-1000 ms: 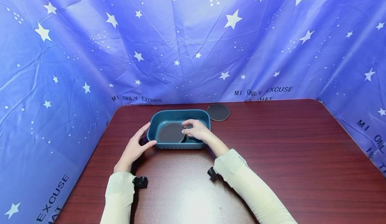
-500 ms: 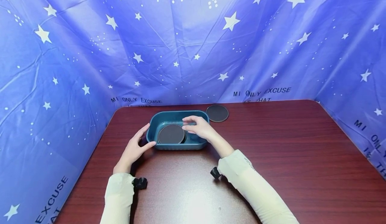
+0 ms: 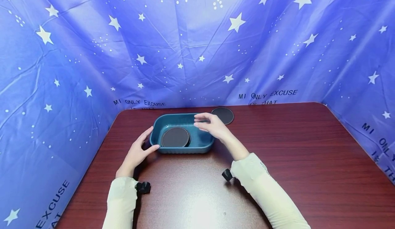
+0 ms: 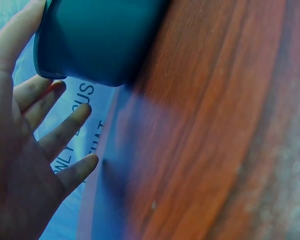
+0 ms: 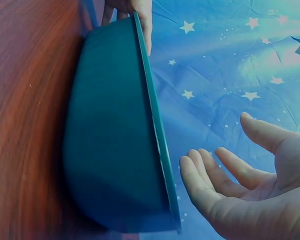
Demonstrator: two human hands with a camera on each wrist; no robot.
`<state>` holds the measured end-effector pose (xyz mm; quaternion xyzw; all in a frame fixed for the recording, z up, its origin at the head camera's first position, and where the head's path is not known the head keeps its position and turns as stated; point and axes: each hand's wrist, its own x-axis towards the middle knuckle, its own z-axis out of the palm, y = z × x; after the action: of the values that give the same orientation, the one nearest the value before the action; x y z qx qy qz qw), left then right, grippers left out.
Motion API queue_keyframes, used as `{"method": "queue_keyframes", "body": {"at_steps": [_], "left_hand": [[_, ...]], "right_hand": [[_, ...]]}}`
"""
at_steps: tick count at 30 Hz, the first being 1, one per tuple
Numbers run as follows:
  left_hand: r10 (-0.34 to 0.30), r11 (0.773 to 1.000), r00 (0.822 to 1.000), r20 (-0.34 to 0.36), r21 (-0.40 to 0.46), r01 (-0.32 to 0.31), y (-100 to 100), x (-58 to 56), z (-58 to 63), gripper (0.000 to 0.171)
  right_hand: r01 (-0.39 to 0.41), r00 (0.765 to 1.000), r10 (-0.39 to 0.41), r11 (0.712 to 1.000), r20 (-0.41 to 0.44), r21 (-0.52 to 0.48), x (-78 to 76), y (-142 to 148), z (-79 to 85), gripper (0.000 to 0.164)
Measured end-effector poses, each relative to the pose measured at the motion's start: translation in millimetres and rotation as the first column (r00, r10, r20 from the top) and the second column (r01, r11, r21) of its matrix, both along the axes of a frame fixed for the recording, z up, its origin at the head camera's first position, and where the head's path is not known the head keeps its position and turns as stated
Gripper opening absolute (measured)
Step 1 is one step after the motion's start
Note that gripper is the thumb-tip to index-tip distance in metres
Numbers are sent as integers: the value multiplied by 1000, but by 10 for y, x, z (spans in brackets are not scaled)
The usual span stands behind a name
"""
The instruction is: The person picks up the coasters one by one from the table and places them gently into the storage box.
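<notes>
A teal rectangular bin [image 3: 180,150] stands upright on the table. Inside it, toward the left, lie round dark coasters [image 3: 175,137] with stitched-looking edges, apparently more than one stacked. Another coaster [image 3: 224,115] lies flat on the table just beyond the bin's back right corner, partly behind my right hand. My left hand [image 3: 135,155] rests against the bin's left end, its thumb on the front rim, its fingers spread and fairly straight in the left wrist view. Above the bin's right end, my right hand [image 3: 213,125] hovers with loosely bent fingers, holding nothing and apart from the rim.
The dark red wood table [image 3: 293,160] has a bright glare in its front middle. Blue star-printed cloth [image 3: 185,68] hangs behind the table and along both sides. Small black devices, such as the left one [image 3: 143,187], are strapped at the wrists over white sleeves.
My right hand has drawn away from beside the coaster stack, moving right and up toward the bin's right rim. The left hand and the bin have stayed put.
</notes>
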<state>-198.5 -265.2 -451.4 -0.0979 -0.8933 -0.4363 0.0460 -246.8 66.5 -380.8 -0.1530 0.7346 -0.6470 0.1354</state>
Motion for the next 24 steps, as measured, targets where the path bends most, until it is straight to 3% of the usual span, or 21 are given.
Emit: {"method": "queue_keyframes", "body": {"at_steps": [16, 20, 24], "left_hand": [[7, 1000, 1000, 10, -7, -7, -3, -7, -8, 80], [7, 1000, 1000, 16, -7, -7, -6, -8, -1, 80], [3, 1000, 1000, 12, -5, -3, -10, -14, -2, 80]], "right_hand": [[172, 983, -173, 985, -61, -18, -149, 361, -18, 45], [234, 968, -236, 972, -90, -32, -195, 445, -61, 46], [319, 937, -323, 947, -133, -51, -271, 531, -130, 46]]}}
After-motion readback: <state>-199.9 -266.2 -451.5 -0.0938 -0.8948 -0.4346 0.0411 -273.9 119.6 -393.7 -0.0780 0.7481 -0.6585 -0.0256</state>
